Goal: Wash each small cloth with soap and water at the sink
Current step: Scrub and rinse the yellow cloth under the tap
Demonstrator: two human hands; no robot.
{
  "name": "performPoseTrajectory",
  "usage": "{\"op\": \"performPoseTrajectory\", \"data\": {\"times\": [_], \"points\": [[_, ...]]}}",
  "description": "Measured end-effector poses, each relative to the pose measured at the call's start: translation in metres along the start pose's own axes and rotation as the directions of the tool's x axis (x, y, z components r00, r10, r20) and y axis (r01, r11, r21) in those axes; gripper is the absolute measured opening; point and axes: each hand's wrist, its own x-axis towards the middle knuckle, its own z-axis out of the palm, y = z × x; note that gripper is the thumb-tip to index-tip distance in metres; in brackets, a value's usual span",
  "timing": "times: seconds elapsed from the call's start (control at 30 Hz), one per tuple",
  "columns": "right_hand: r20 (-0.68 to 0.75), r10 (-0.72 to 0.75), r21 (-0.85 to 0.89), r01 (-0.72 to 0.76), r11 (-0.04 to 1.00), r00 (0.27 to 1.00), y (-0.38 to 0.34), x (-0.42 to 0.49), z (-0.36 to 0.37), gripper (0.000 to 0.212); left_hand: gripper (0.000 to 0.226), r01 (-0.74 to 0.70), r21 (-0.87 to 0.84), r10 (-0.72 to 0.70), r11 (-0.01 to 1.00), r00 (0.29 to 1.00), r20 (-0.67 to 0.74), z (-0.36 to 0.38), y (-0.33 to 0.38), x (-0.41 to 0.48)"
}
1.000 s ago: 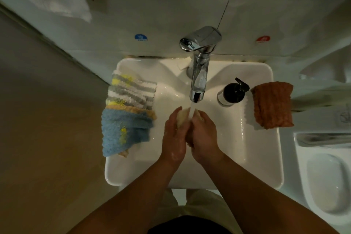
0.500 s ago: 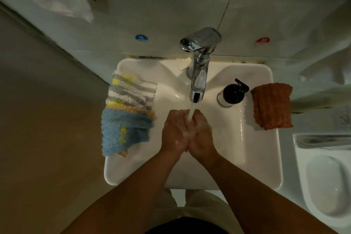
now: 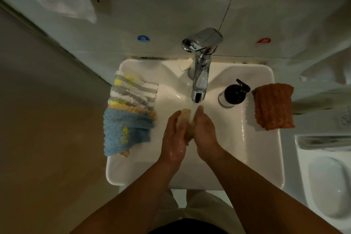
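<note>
Under the stream at the middle of the frame, the left hand and right hand are pressed together around a pale beige cloth. The left fingers curl over the cloth's upper end, and the right hand lies fairly flat against its other side. Half a second ago the palms were closed over the cloth and almost none of it showed. Now its top pokes out between the fingertips again, as it did a second ago. That back-and-forth reads as a rubbing stroke, so this cloth is probably mid-scrub or mid-rinse rather than finished. Small suds glint on the back of the left hand.

Water falls from the chrome faucet straight onto the cloth and the fingertips. Just right of the spout a black pump soap dispenser stands on the ledge of the white sink. A rust-orange cloth lies folded on the right rim, apart from the hands. On the left rim a grey, white and yellow striped cloth sits against a blue cloth, with a peach edge showing between them. None of these three has shifted, and I cannot tell which of them are already washed.
</note>
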Motion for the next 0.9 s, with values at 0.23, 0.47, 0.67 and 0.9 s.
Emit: {"op": "performPoseTrajectory", "data": {"times": [0.23, 0.47, 0.67, 0.9], "points": [[0.165, -0.361, -0.188, 0.389, 0.902, 0.918, 0.012, -0.013, -0.006, 0.014, 0.041, -0.210, 0.359, 0.242, 0.909, 0.969, -0.047, -0.004, -0.009, 0.019], [0.149, -0.388, -0.467, 0.411, 0.783, 0.909, 0.018, 0.007, -0.003, 0.018, 0.052, -0.263, 0.796, 0.315, 0.545, 0.944, 0.097, -0.001, 0.003, 0.026], [0.075, -0.209, -0.389, 0.222, 0.894, 0.975, 0.001, -0.006, 0.000, 0.042, 0.032, 0.025, 0.282, -0.005, 0.959, 0.997, -0.071, 0.000, 0.010, 0.015], [0.210, -0.141, 0.048, 0.134, 0.990, 0.967, 0.005, -0.016, -0.004, 0.019, 0.028, -0.082, 0.180, 0.089, 0.980, 0.996, -0.031, -0.008, 0.001, 0.005]]}}
